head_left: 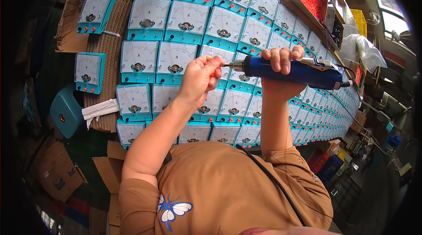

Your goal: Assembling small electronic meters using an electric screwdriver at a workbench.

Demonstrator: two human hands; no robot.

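My right hand (pixel 283 59) is wrapped round a blue electric screwdriver (pixel 314 76), held level above the rows of meters with its bit to the left. At that tip, my left hand (pixel 201 76) is closed, thumb and fingers pinched together. Whatever they pinch is too small or too covered to make out. Beneath both hands lie many analog meters (pixel 185 17) with white dial faces and teal cases, packed side by side. Red and black terminals line the lower edges of many. One meter (pixel 146 19) in the upper left has a round grey disc over its lower dial.
Two separate meters (pixel 89 71) stand at the left along corrugated cardboard (pixel 115 9). Close by are a teal stool (pixel 66 112) and a white cloth strip (pixel 100 110). Boxes of red parts (pixel 310 0) line the far right edge, beside a clear plastic bag (pixel 367 52). A cable trails from the screwdriver.
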